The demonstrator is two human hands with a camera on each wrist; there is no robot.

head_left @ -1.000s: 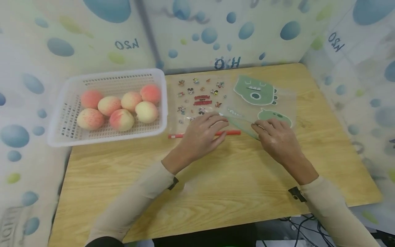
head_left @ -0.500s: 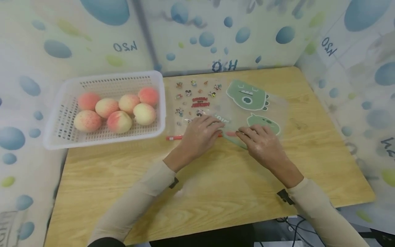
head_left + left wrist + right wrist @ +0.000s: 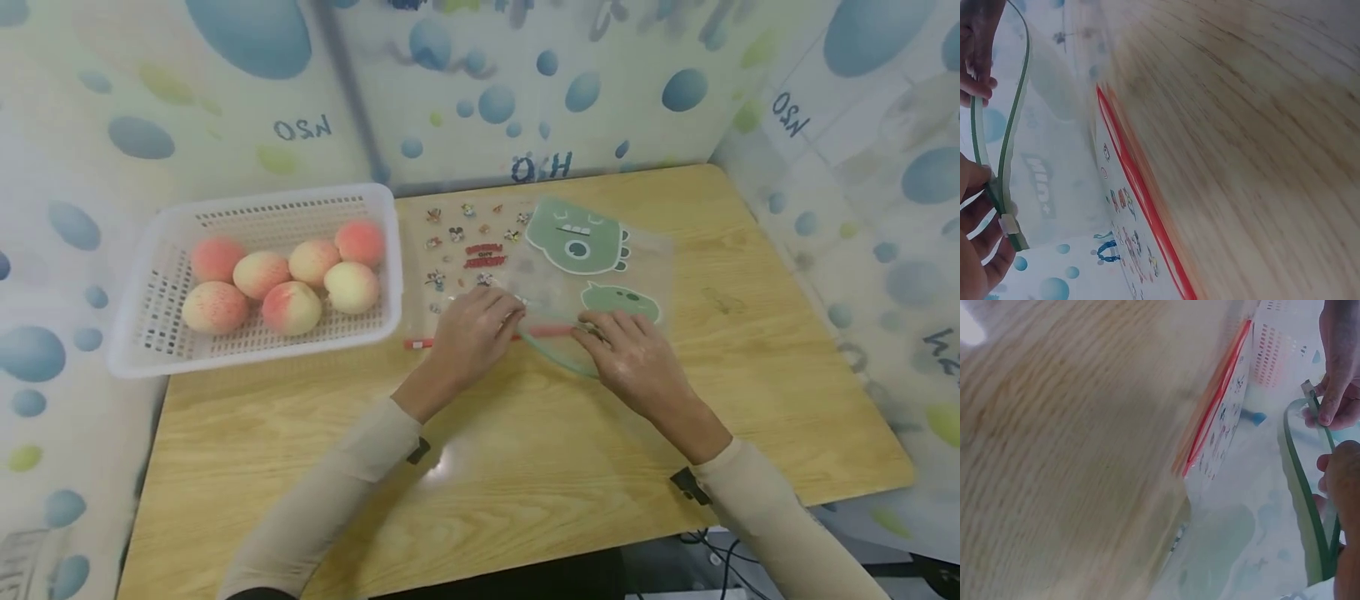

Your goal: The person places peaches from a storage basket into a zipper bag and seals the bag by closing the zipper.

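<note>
A clear zip bag (image 3: 577,237) printed with green dinosaur shapes lies partly raised between my hands. My left hand (image 3: 474,333) pinches one end of its green zip edge, beside the whitish slider (image 3: 1008,224) in the left wrist view. My right hand (image 3: 632,360) grips the same edge farther to the right. Between them the two green strips (image 3: 1304,481) stand apart, so the mouth gapes. Beneath and to the left is a second clear zip bag (image 3: 461,250) with small cartoon prints and a red zip (image 3: 1141,200); my left hand and the green bag hide part of it.
A white plastic basket (image 3: 258,348) holding several peaches (image 3: 292,308) stands at the left of the wooden table (image 3: 510,467). A wall covering with blue dots rises behind the table and at its sides. Cables (image 3: 727,558) hang below the front edge.
The right hand has moved left and a little down, bringing the green bag with it over the red-zip bag. The left hand has shifted slightly left, still pinching the zip edge.
</note>
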